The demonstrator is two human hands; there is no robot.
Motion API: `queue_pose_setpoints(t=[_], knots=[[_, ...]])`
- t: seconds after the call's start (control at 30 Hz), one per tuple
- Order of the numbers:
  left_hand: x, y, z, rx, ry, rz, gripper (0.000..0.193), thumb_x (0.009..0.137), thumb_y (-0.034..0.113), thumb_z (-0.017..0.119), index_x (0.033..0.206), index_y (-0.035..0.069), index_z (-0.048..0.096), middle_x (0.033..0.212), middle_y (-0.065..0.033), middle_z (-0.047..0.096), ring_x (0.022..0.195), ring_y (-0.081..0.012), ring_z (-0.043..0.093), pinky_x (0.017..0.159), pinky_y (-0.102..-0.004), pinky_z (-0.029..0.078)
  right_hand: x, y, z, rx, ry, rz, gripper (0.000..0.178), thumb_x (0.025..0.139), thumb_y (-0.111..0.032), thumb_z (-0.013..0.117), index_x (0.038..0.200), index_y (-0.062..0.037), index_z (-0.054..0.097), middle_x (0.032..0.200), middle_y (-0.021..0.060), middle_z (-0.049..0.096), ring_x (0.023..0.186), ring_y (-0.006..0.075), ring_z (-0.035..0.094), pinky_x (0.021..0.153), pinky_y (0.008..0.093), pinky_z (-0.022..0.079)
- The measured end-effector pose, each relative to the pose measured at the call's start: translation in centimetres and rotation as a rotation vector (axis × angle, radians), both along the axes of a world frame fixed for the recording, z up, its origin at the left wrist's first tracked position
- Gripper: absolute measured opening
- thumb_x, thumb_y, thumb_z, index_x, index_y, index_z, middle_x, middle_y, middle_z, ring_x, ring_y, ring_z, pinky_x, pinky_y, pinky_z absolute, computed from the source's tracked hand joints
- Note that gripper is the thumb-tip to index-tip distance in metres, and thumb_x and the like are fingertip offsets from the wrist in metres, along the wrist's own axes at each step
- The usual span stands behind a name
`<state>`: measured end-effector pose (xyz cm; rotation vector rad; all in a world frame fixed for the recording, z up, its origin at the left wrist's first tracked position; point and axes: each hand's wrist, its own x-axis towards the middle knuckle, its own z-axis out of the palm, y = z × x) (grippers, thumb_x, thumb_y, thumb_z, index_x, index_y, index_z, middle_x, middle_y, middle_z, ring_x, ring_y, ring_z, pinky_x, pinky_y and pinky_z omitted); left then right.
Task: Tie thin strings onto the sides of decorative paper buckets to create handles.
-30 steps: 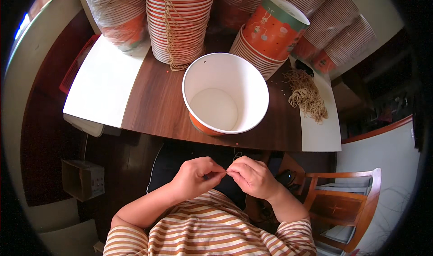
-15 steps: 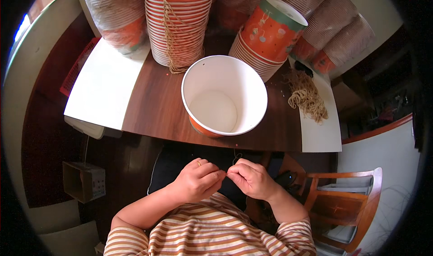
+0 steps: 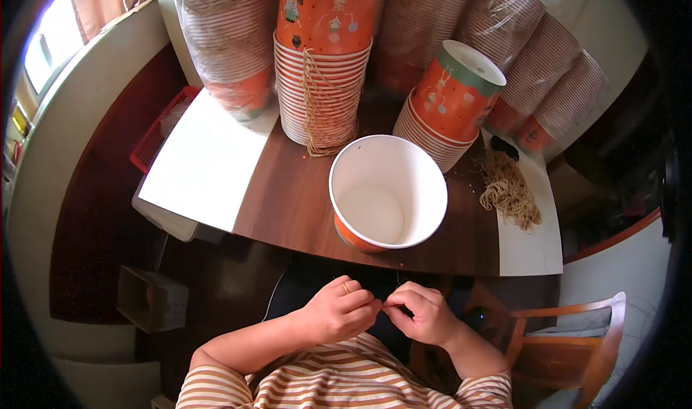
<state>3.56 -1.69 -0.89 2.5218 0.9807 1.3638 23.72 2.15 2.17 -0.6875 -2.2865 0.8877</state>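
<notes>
Standing beyond left grip (image 3: pixel 344 311) and right grip (image 3: pixel 427 317) — a white-lined bucket (image 3: pixel 389 185).

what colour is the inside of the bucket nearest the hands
The bucket's inside is white, best seen in the head view.

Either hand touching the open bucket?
No, the left hand and right hand are close together in front of the table, clear of the bucket.

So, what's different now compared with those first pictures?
The whole view has shifted, so the scene sits lower and further right in the picture. The left hand has rolled, showing more of its back and a ring; no grasp or release shows. The right hand stays close beside it; the bucket and twine bundle stay put on the table.
</notes>
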Motion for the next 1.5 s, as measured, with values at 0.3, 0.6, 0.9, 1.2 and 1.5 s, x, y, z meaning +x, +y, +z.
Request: queue_pose_setpoints(t=[0.3, 0.6, 0.9, 1.2, 1.5], knots=[[-2.1, 1.5, 5.3, 0.268, 0.156, -0.013, 0.029, 0.061, 0.009, 0.065, 0.088, -0.002, 0.065, 0.081, -0.0045, 0.052, 0.066, -0.0160, 0.047, 0.056, -0.0285, 0.040, -1.6, 1.9, 5.7, 0.248, 0.032, 0.084, 0.024, 0.068, 0.004, 0.070, 0.088, -0.0025, 0.059, 0.079, 0.0091, 0.058, 0.068, 0.0248, 0.062, 0.058, 0.0321, 0.052], [-4.2, 3.7, 9.2, 0.510, 0.233, 0.053, 0.022, 0.061, 0.006, 0.069, 0.082, 0.001, 0.067, 0.081, -0.0024, 0.055, 0.066, -0.0135, 0.048, 0.054, -0.0255, 0.039, -3.8, 4.4, 9.2, 0.206, 0.094, 0.127, 0.017, 0.074, 0.002, 0.069, 0.088, -0.0021, 0.059, 0.078, 0.0092, 0.058, 0.066, 0.0237, 0.060, 0.057, 0.0317, 0.049], [-6.8, 11.6, 10.4, -0.230, -0.124, 0.409, 0.026, 0.074, 0.015, 0.071, 0.095, 0.001, 0.064, 0.094, -0.0127, 0.061, 0.076, -0.0295, 0.062, 0.069, -0.0349, 0.052, -7.2, 12.1, 9.9, -0.022, -0.041, -0.129, 0.012, 0.079, -0.010, 0.063, 0.079, 0.0012, 0.064, 0.074, 0.0131, 0.062, 0.066, 0.0221, 0.061, 0.062, 0.0324, 0.049], [-7.0, 12.8, 6.2, -0.878, -0.624, 0.104, 0.039, 0.080, 0.004, 0.057, 0.117, -0.007, 0.052, 0.086, -0.0076, 0.063, 0.067, -0.0112, 0.058, 0.060, -0.0244, 0.048, -8.4, 16.1, 7.3, -0.072, -0.152, -0.161, 0.012, 0.080, -0.009, 0.063, 0.082, 0.0018, 0.065, 0.079, 0.0096, 0.063, 0.071, 0.0150, 0.061, 0.063, 0.0291, 0.048], [-7.6, 9.6, 5.2, -1.117, -0.906, -0.021, 0.032, 0.097, 0.017, 0.050, 0.123, -0.002, 0.052, 0.093, -0.0060, 0.063, 0.073, -0.0094, 0.060, 0.064, -0.0231, 0.049, -9.1, 15.0, 6.0, 0.115, -0.202, -0.001, 0.007, 0.078, -0.008, 0.063, 0.078, -0.0004, 0.063, 0.077, 0.0123, 0.061, 0.068, 0.0258, 0.061, 0.058, 0.0349, 0.047]])
